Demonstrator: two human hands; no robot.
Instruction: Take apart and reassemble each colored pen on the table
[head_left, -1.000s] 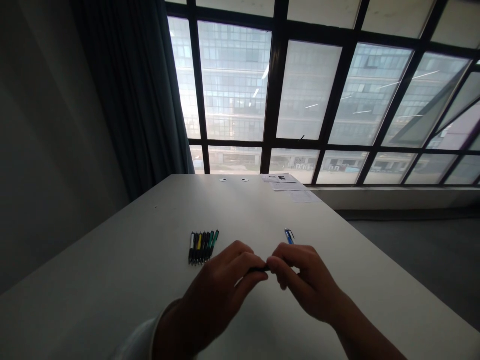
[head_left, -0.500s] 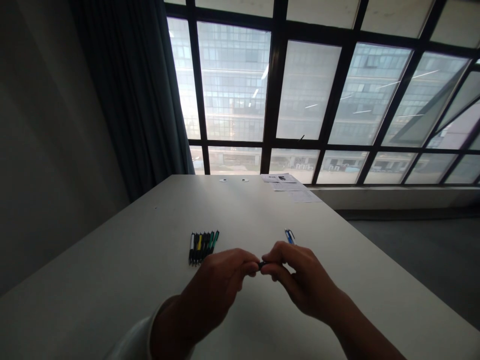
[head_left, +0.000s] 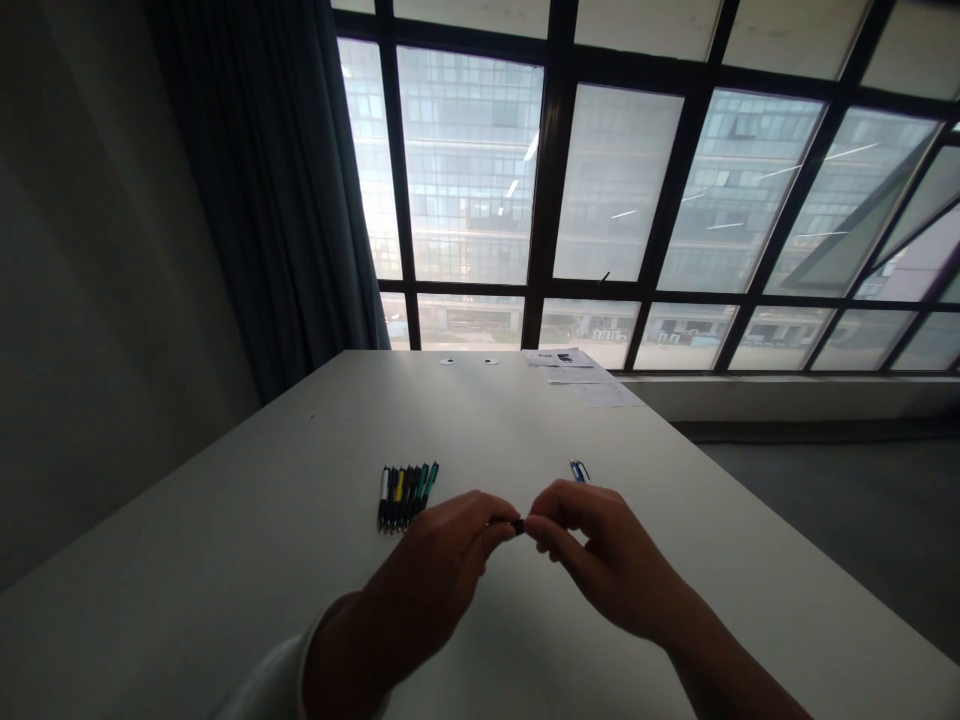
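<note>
My left hand (head_left: 442,565) is closed, its thumb and fingertips pinching a dark pen piece (head_left: 518,526) above the table. Only a short black stretch of that piece shows; the fingers hide the rest. From the other side, my right hand (head_left: 604,560) pinches the piece's right end between thumb and forefinger. Just beyond the left hand lies a row of several pens (head_left: 405,495) with white, yellow, black and green barrels. Behind the right hand a blue pen (head_left: 577,470) is partly covered by the fingers.
The white table (head_left: 480,420) stretches away to large windows. Printed sheets (head_left: 574,370) lie at its far right corner, and two small white discs with dark centres (head_left: 448,362) sit near the far edge. A dark curtain (head_left: 300,220) hangs at the left.
My right fingertips have shifted slightly right and changed their pinch. A little more of the dark piece's end shows between the hands. The pens on the table have not moved.
</note>
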